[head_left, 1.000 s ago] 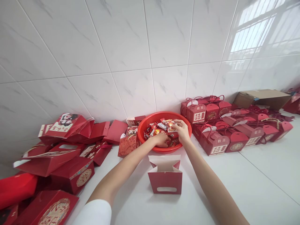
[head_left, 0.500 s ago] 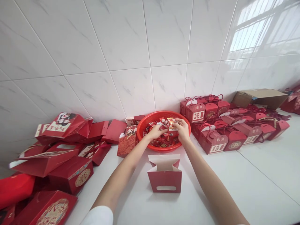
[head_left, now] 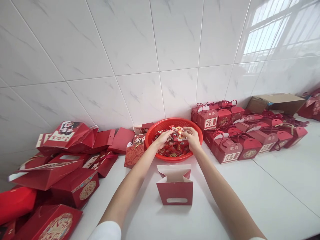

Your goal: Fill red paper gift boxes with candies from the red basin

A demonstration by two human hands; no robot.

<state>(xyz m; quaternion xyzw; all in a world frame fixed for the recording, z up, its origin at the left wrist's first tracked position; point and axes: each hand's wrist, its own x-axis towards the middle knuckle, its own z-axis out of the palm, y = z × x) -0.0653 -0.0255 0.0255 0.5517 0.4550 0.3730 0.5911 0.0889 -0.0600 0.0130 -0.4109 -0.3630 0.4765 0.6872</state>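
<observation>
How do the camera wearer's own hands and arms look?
The left hand and right hand are gloveless, with no watch or bracelet showing. A plain white fabric sleeve ends high on the left arm; only a white sliver of the right sleeve shows.

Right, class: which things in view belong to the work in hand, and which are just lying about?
Likely in the work:
- right hand, holding a small packet
- left hand, over the red basket
- open box before it
- perhaps the stacked boxes at right

Seemingly lying about:
- cardboard box
- bright red item, left edge
</observation>
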